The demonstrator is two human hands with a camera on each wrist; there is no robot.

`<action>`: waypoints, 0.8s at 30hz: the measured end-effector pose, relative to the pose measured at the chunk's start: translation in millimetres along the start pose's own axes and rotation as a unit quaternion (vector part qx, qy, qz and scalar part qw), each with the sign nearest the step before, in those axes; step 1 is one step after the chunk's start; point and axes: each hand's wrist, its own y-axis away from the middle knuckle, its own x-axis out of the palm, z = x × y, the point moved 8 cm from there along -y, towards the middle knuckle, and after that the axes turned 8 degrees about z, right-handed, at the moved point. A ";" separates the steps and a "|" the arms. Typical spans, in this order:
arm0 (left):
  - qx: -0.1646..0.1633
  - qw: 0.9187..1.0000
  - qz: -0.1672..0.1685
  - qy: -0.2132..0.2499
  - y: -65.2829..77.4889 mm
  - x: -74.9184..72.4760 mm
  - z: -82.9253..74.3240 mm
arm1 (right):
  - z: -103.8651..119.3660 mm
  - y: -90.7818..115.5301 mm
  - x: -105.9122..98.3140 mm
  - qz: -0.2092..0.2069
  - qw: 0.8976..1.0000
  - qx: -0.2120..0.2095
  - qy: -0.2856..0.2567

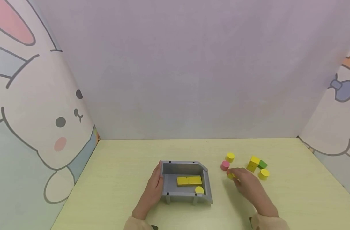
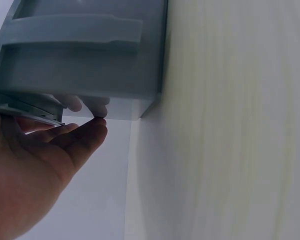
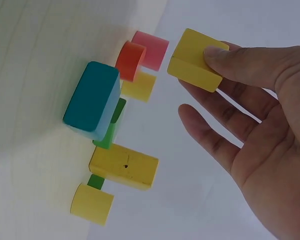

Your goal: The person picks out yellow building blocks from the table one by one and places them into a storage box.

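My left hand [image 1: 154,188] grips the left side of a grey plastic bin [image 1: 180,194]. In the left wrist view, its fingers [image 2: 85,140] reach under the bin's rim and touch the outer wall. Inside the bin lie a long yellow block [image 1: 189,181] and a yellow cylinder [image 1: 199,190]. To the right of the bin, my right hand [image 1: 246,183] pinches a yellow block [image 3: 197,60] between thumb and fingers, above the table. Nearest it are a red cylinder [image 3: 130,61], a pink cylinder [image 1: 225,165] and a teal block [image 3: 91,97]; the right hand hides the teal one from the head view.
Beyond the right hand stand another yellow block [image 1: 253,164], a green block [image 1: 262,164] and yellow cylinders, one to the right [image 1: 263,174] and one at the back [image 1: 230,157]. A pale wooden table [image 1: 129,156] bears everything, with a plain wall [image 1: 192,80] behind.
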 end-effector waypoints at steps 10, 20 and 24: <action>0.000 1.000 0.000 0.001 0.2 0.5 1.1 | 23.9 -4.1 -3.2 -0.032 0.998 -0.046 0.005; -0.003 1.000 -0.002 0.003 -0.4 -0.5 -0.3 | 48.1 -10.1 -4.3 -0.052 0.995 -0.084 0.012; -0.002 1.000 -0.002 0.005 -0.7 -0.7 -0.4 | 54.7 -12.4 -3.5 -0.055 0.994 -0.090 0.012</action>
